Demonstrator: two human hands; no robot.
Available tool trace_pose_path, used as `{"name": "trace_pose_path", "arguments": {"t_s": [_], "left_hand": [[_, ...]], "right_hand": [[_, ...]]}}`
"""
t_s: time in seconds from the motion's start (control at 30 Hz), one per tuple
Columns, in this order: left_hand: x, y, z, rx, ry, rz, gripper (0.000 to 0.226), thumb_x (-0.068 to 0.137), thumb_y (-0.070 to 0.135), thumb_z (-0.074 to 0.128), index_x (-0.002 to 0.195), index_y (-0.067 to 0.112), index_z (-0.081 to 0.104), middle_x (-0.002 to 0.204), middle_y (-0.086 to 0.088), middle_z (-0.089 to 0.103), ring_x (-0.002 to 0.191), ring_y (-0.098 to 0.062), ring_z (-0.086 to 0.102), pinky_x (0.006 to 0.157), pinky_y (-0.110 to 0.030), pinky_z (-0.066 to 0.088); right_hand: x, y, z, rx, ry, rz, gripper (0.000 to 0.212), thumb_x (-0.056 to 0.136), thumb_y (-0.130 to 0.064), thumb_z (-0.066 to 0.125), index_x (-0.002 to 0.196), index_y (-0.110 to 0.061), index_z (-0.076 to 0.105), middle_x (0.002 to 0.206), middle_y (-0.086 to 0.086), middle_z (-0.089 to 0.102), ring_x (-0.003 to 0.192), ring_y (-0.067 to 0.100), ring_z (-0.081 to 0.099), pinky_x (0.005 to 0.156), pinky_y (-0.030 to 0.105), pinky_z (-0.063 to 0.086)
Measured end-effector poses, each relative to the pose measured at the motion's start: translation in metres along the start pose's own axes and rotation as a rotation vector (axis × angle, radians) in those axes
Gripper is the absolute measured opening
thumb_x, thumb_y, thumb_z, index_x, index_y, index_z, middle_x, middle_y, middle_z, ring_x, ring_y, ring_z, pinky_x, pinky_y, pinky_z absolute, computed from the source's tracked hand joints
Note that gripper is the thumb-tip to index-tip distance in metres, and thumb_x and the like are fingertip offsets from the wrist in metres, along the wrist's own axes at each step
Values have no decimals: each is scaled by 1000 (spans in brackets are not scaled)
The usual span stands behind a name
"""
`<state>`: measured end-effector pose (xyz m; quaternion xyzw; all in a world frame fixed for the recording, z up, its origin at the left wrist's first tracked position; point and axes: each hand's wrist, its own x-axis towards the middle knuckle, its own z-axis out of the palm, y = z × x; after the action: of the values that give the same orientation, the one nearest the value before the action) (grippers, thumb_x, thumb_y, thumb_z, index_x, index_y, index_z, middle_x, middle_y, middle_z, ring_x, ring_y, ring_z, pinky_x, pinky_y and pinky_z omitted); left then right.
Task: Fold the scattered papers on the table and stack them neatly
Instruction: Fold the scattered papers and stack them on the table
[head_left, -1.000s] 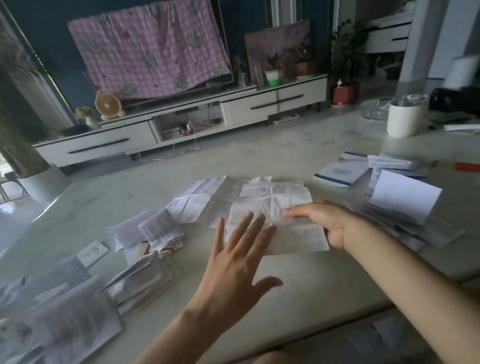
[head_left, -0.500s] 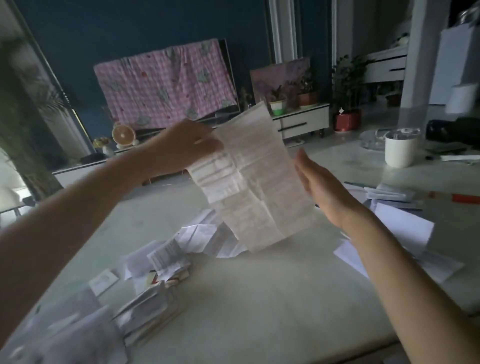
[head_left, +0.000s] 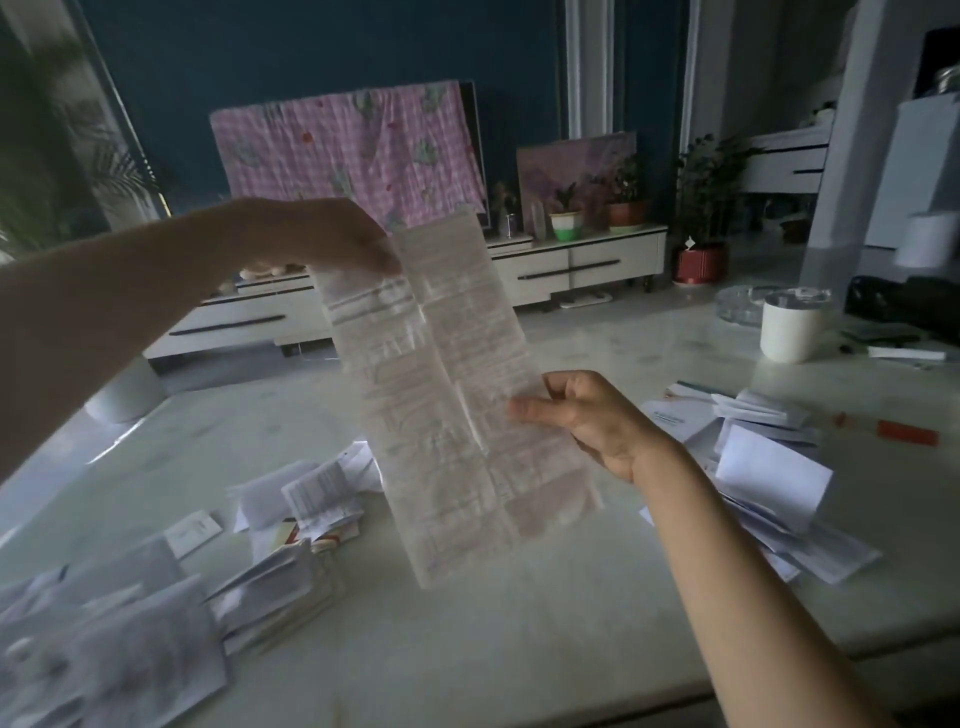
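- Printed sheet (head_left: 457, 395): unfolded, creased lengthwise, held up above the table (head_left: 519, 649), tilted.
- Left hand (head_left: 322, 236): fingers pinch the sheet's upper left edge.
- Right hand (head_left: 587, 415): thumb and curled fingers grip the sheet's right edge, lower down.
- Loose papers (head_left: 769, 467) lie on the table at both sides.

The sheet (head_left: 447, 395) is hanging above the table (head_left: 519, 634) between the two hands, its top being pinched by the left hand (head_left: 311, 239) and its right edge by the right hand (head_left: 587, 415), which is sitting lower and nearer. Below the left hand, loose papers (head_left: 291, 519) are lying on the table, and a second pile (head_left: 769, 467) is lying just right of the right hand. Beyond the right hand a cup (head_left: 789, 327) is standing, with a marker (head_left: 906, 432) lying on the far side of that pile.
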<state>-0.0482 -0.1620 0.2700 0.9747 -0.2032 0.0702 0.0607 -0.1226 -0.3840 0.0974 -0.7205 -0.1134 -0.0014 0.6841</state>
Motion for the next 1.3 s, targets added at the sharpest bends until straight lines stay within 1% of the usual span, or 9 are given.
{"name": "trace_pose_path", "arguments": {"t_s": [0.2, 0.3, 0.4, 0.53, 0.67, 0.77, 0.9, 1.1, 1.3], "left_hand": [[-5, -27, 17, -62, -86, -106, 21, 87, 32, 61, 69, 21, 59, 71, 5, 51, 67, -10, 46, 65, -27, 41], [-10, -30, 31, -154, -158, -60, 21, 88, 26, 61, 68, 20, 60, 61, 7, 55, 60, -3, 48, 53, -15, 37], [-8, -22, 41, -197, -249, -15, 28, 80, 48, 64, 77, 20, 66, 70, 8, 60, 68, -7, 52, 67, -12, 39], [3, -10, 51, -228, -314, 59, 17, 81, 42, 64, 84, 26, 69, 90, 8, 68, 93, -16, 59, 90, -28, 43], [7, -3, 59, -280, -190, 42, 18, 87, 32, 62, 80, 16, 67, 72, 6, 57, 72, -13, 51, 69, -22, 42], [-5, -6, 72, -838, 4, -170, 17, 88, 30, 61, 93, 15, 63, 83, 0, 64, 79, -17, 60, 68, -27, 55], [-49, 2, 125, -1219, -209, -166, 49, 73, 52, 52, 103, 15, 61, 100, -8, 70, 93, -23, 68, 79, -34, 55], [-72, 18, 203, -1527, -96, -264, 15, 89, 13, 55, 91, 2, 65, 79, -8, 72, 72, -17, 70, 70, -29, 57], [-68, 8, 230, -1650, -194, -303, 25, 87, -12, 43, 90, 2, 64, 81, -11, 71, 67, -17, 70, 59, -25, 57]], "right_hand": [[-7, 14, -10, -41, -191, 175, 39, 70, -10, 73, 105, 4, 65, 106, 20, 68, 100, 35, 64, 94, 43, 46], [-12, 14, -11, -146, -299, 234, 23, 80, -3, 68, 102, 1, 67, 95, 12, 70, 83, 19, 68, 70, 26, 55], [-8, 12, -5, -80, -245, 221, 25, 80, -23, 70, 84, -6, 52, 65, -7, 54, 55, 0, 54, 53, 12, 42], [-2, 13, -1, 63, -191, 161, 34, 68, -31, 72, 96, -13, 66, 102, -2, 71, 95, 10, 66, 82, 22, 49], [-5, 18, 2, 75, -226, 189, 8, 81, -5, 65, 84, -8, 71, 84, 4, 74, 74, 12, 70, 62, 18, 53], [-4, 19, 1, 103, -128, 201, 12, 82, -3, 64, 93, -2, 69, 88, 7, 74, 74, 12, 70, 64, 19, 56], [-3, 21, -6, 161, 7, 182, 14, 83, -7, 64, 96, -3, 69, 91, 9, 73, 76, 17, 70, 67, 24, 58], [-2, 34, -4, 130, 76, 191, 13, 84, -3, 63, 97, -2, 66, 96, 8, 72, 83, 13, 70, 77, 20, 56], [4, 59, -4, 130, 116, 302, 13, 85, 7, 57, 95, 4, 64, 93, 8, 70, 66, 11, 69, 65, 19, 57]]}}
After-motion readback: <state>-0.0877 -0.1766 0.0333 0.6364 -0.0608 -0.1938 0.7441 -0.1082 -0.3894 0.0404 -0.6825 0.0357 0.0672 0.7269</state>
